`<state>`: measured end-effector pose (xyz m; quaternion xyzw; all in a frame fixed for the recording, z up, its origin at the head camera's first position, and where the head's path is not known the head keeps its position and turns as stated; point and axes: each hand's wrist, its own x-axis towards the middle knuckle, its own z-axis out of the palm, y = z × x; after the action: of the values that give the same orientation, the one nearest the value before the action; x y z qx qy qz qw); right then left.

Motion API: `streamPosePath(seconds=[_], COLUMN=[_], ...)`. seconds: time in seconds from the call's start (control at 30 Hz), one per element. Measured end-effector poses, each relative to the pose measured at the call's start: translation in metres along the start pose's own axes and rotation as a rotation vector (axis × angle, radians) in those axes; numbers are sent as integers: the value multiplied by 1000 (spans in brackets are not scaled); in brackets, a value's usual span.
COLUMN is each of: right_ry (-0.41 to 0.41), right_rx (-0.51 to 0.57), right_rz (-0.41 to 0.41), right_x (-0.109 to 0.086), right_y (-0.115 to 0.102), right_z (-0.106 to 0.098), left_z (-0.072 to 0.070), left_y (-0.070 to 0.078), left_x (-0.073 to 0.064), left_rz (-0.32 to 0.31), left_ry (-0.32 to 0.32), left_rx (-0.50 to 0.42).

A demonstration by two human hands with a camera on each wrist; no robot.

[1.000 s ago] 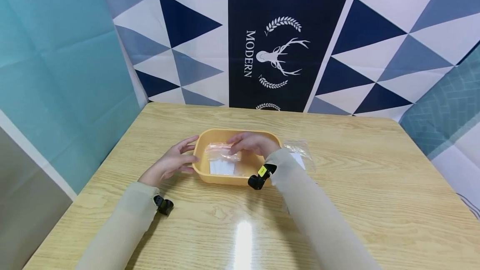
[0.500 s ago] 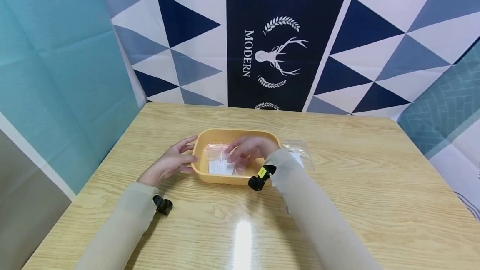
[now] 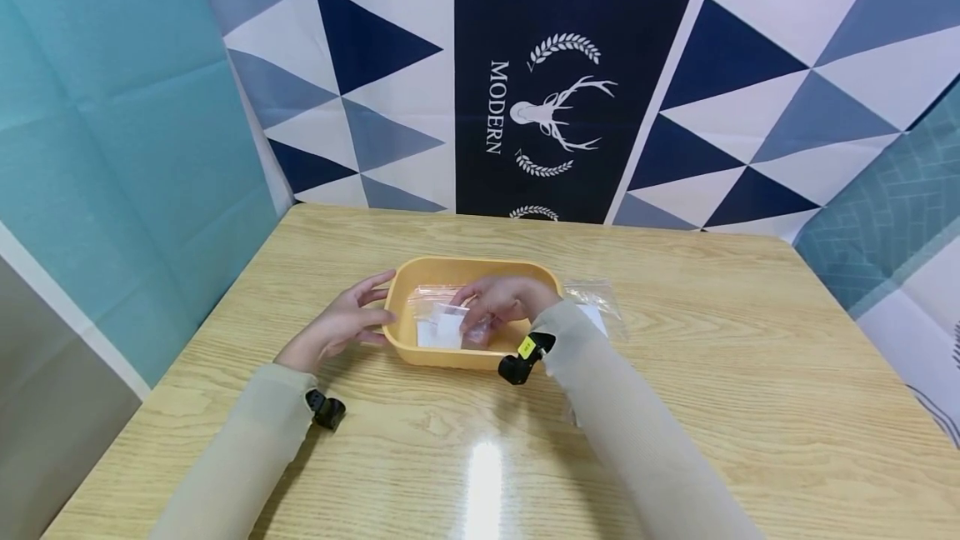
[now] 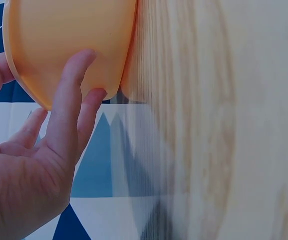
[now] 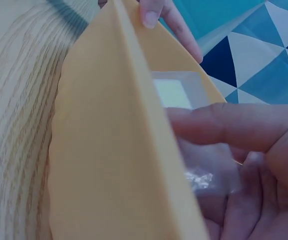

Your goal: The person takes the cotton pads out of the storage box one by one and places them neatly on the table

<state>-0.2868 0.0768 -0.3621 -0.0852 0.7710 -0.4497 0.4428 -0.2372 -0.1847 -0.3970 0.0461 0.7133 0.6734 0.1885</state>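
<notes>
Since half a second ago, the white part of the bag (image 3: 450,330) has come to overlap the second bag (image 3: 424,333) inside the tray (image 3: 442,359); the right hand (image 3: 506,300) has its grip pinched on it. From the head, its white part faces 9 o'clock and its film 3, along the tray's long axis; from the right wrist, white appears toward 11, film toward 5, a finger crossing between. Only the left wrist shows closely the left hand (image 3: 337,327), grip spread, touching the tray's 9 o'clock end. The bag is clear, glossy, crinkled, white inside. On the bench (image 3: 712,357), a third bag (image 3: 595,317) lies toward 3 o'clock.
</notes>
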Motion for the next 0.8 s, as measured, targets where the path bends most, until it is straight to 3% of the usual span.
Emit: streamPosePath(seconds=[0.3, 0.8], right_ry=[37, 173], right_rx=[181, 430], right_rz=[-135, -317], right_x=[1, -16], right_y=[4, 7], right_z=[0, 5], left_z=[-1, 1], left_y=[-1, -2], left_x=[1, 0], left_rz=[2, 1], left_ry=[-1, -1], left_rx=[8, 1])
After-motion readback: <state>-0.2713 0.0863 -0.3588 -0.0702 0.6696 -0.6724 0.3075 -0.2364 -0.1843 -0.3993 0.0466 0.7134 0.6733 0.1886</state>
